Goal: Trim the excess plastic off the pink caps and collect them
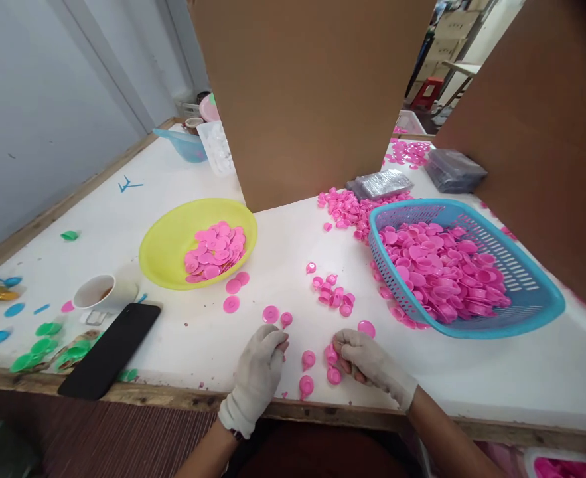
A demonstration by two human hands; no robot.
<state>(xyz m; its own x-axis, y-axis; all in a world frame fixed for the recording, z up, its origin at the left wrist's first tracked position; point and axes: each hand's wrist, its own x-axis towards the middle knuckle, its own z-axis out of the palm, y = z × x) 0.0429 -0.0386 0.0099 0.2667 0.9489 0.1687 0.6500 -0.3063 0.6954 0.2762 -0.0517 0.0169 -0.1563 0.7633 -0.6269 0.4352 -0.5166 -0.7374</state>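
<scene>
Both my hands wear pale cloth gloves and rest near the table's front edge. My left hand [260, 368] is curled, fingertips pinched together beside a small pink cap [286, 319]; whether it holds anything is hidden. My right hand [365, 358] is curled over a few small pink caps [331, 365], fingers closed on one. More pink caps [332, 293] lie loose just beyond. A yellow bowl [173, 242] at the left holds flat pink discs [216, 251]. A blue basket [526, 285] at the right is heaped with pink caps and discs [437, 269].
A black phone [111, 348] and a white cup [98, 292] sit front left, with green and blue discs [38, 348] near the edge. A tall cardboard panel [312, 93] stands behind; another [546, 133] at the right. Wrapped packets [382, 182] and a pink pile [345, 209] lie behind the basket.
</scene>
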